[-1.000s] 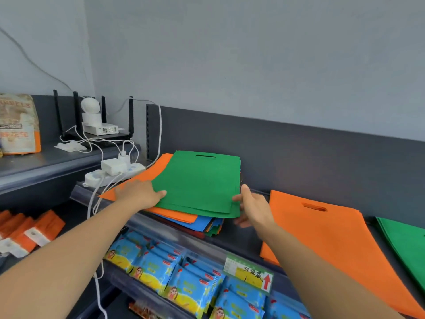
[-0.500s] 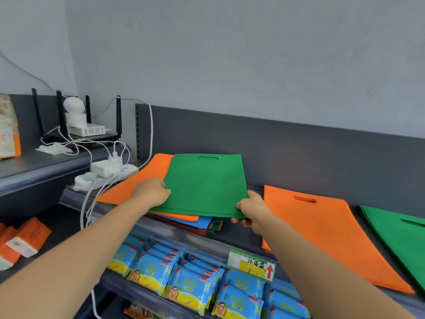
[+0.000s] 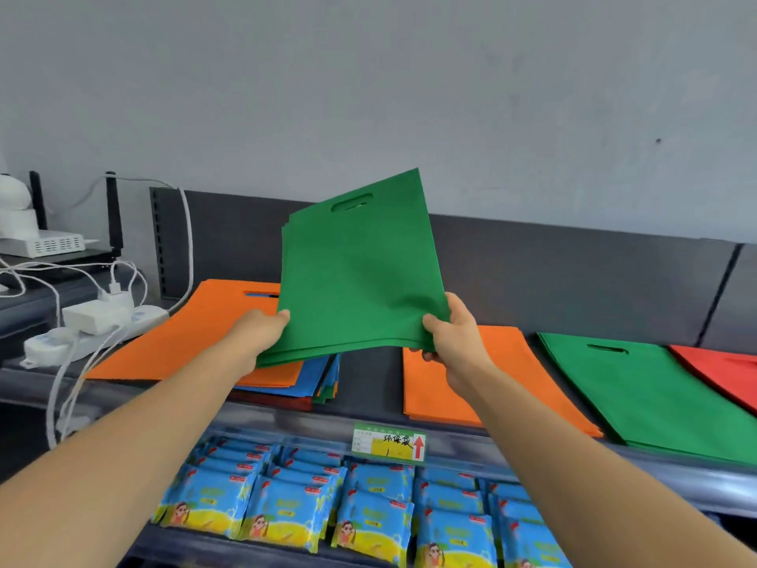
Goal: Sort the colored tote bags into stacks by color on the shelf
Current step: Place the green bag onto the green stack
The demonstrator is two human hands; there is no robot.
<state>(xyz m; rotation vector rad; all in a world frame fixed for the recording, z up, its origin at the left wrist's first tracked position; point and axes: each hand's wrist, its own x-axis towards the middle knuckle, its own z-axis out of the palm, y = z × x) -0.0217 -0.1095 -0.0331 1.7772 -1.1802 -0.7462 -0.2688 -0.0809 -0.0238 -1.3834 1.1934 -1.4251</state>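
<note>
Green non-woven tote bags (image 3: 360, 280), a thin bundle: held in the air between both hands, tilted up towards the wall, handle slot at the far top edge; no print visible. Layered edges show along the near side; count cannot be told.

Left hand (image 3: 262, 334): grips the bundle's near left corner, thumb on top, fingers hidden beneath.

Right hand (image 3: 454, 342): pinches the near right corner, thumb on the front face, fingers curled behind.

Mixed pile (image 3: 315, 375), under and beyond the left hand: orange bag (image 3: 176, 338) on top, blue, green and red edges below, partly covered by the held bundle.

Orange stack (image 3: 516, 383), under the right hand, its far part hidden by that hand. Green stack (image 3: 639, 395) right of it; red stack (image 3: 729, 371) further right, cut off by the frame edge.

Shelf label (image 3: 389, 444), below and between the hands on the shelf (image 3: 614, 473) front rail: green and yellow, handwritten 环保袋, red arrow pointing up; small print unreadable.

Blue-and-yellow packets (image 3: 286, 510), lower tier beneath the forearms: cartoon figure on each, wording too small to read.

Power strip (image 3: 90, 334) with white chargers and cables, left of the left hand; white router (image 3: 45, 243) beyond it, partly cut off
</note>
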